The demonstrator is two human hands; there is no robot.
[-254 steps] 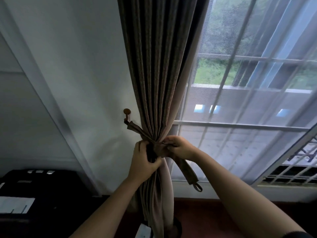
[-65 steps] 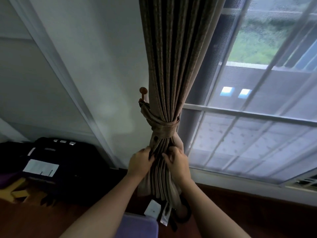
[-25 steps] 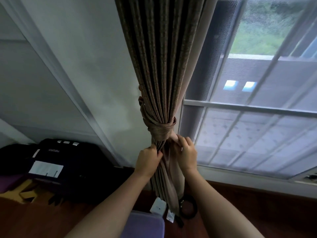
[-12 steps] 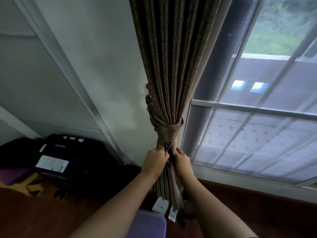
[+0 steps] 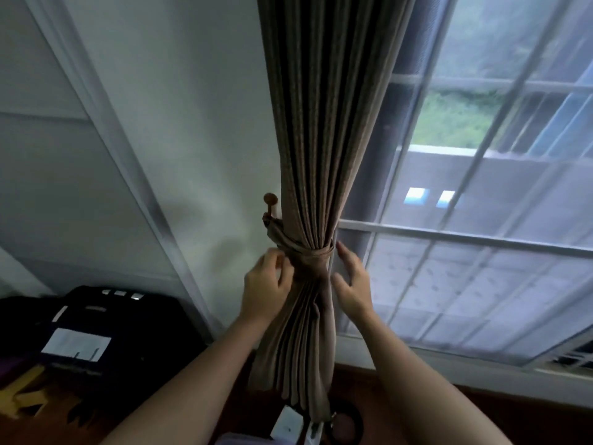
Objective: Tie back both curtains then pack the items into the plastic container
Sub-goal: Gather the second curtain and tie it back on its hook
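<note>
A brown pleated curtain (image 5: 324, 130) hangs at the middle, bunched by a matching fabric tieback (image 5: 311, 255). The tieback runs left to a round-headed wall hook (image 5: 270, 199). My left hand (image 5: 265, 285) is at the tieback's left side, its fingers loosely curled and its fingertips touching the band; motion blur hides whether it pinches. My right hand (image 5: 351, 281) is just right of the gathered curtain, fingers spread and fairly straight, the thumb near the curtain's edge. The other curtain and the plastic container are out of view.
A black case (image 5: 96, 319) with a white label stands at the lower left, beside a yellow object (image 5: 19, 401) on the wooden floor. White tags (image 5: 287, 425) and a dark round object (image 5: 348, 423) lie under the curtain. The screened window (image 5: 481, 220) fills the right.
Both hands let go of the curtain folds below the tieback and rose to the tieback's level, the left on its left side, the right opening on its right side.
</note>
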